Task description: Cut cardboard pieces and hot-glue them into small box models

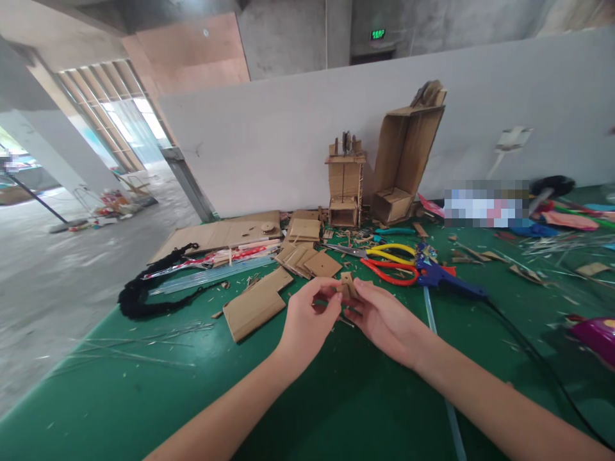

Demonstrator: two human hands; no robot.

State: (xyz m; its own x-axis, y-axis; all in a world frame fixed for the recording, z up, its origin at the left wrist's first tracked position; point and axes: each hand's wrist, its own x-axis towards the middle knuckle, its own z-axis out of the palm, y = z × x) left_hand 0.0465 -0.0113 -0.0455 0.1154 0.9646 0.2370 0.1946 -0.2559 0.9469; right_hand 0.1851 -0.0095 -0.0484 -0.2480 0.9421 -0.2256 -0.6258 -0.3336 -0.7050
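Cardboard piece (346, 284) pinched between both hands' fingertips, apparently.

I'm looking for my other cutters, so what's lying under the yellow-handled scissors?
Red-handled pliers lie partly beneath the yellow-handled scissors, on the green table among cardboard scraps. Whatever is directly under the crossed handles is covered.
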